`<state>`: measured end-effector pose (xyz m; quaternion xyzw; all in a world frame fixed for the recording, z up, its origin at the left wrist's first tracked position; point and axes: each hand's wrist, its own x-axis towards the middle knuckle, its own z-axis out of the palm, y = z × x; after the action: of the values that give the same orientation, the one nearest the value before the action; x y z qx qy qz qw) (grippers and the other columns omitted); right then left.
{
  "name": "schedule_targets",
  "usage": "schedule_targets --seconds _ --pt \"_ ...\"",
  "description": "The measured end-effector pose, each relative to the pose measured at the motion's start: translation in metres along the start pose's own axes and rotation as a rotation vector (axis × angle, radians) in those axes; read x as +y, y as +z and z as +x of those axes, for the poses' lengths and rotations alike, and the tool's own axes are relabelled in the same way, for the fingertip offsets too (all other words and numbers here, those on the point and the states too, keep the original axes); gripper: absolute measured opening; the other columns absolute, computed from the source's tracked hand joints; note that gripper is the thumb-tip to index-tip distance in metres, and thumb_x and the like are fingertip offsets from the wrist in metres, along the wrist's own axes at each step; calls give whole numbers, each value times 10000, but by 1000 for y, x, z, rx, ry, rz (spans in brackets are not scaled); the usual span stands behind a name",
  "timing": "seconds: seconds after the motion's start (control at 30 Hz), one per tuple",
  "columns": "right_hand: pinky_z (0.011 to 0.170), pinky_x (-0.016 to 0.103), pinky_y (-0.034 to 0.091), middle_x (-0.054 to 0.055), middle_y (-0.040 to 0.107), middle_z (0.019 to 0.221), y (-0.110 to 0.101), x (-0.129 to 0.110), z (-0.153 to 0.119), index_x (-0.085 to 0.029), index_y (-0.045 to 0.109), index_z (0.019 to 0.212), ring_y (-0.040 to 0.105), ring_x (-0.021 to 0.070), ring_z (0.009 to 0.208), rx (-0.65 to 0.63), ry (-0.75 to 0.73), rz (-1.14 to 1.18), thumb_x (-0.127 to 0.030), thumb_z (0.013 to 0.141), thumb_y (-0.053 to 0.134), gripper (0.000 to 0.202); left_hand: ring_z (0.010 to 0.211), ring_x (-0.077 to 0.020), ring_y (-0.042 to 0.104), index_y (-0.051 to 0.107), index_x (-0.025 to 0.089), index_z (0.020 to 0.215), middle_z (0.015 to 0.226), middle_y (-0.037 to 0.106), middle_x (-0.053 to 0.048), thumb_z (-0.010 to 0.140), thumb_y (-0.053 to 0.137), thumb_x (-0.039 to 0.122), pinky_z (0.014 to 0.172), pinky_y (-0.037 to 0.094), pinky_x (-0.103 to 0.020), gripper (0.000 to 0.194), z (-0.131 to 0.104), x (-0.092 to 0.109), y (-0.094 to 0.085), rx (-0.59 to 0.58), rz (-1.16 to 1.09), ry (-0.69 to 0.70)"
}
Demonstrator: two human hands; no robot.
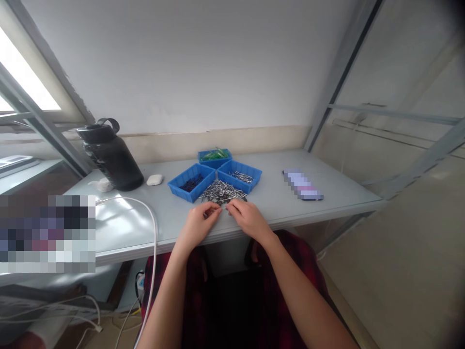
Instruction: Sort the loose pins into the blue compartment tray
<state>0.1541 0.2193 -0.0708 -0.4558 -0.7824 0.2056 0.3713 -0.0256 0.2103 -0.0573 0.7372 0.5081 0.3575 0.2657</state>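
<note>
My left hand (202, 220) and my right hand (249, 217) meet at the table's front edge, fingers pinched. Between their fingertips is a thin, light metal pin (224, 208); its exact kind is too small to tell. Just beyond the fingers lies a loose pile of shiny metal pins (221, 190), with darker small pieces at its near side, partly hidden by my hands. Around the pile stand blue bins: the left bin (191, 195) holds dark blue pieces, the right bin (256, 178) holds metal pins, and the back bin (214, 163) holds green plastic pieces.
A black bottle (112, 160) and a white earphone case (154, 180) stand at the left. A white cable (155, 232) hangs over the front edge. At the right lies a phone (303, 185). Metal frame posts (341, 77) rise beside the table (276, 206).
</note>
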Motion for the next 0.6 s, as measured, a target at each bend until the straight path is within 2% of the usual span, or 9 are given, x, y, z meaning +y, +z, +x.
schedule_targets --seconds 0.1,0.27,0.4,0.6 --pt "704 261 396 8 639 787 0 0 0 -214 562 823 580 157 750 -13 -7 0 -284 969 379 244 724 -170 588 664 193 894 822 691 -23 865 499 394 671 429 -273 262 0 -1 0 -2 4 -5" --pt "747 261 404 19 655 923 -1 -1 -2 -222 566 927 585 163 851 18 -29 50 -252 949 423 148 747 -178 601 662 194 884 818 693 -23 862 500 393 675 430 -273 258 0 -2 1 9 5 -9" --pt "772 264 409 27 666 981 -2 -3 -2 -228 576 978 596 167 893 39 -17 78 -285 943 441 151 771 -181 606 658 188 868 832 696 -24 860 505 393 694 435 -269 256 0 -2 1 11 -1 -10" --pt "694 253 385 4 642 776 -1 -1 0 -208 554 797 582 151 747 -25 42 4 -302 968 375 265 737 -161 588 660 190 872 811 686 -8 858 514 387 684 427 -256 246 0 -2 1 1 -16 -23"
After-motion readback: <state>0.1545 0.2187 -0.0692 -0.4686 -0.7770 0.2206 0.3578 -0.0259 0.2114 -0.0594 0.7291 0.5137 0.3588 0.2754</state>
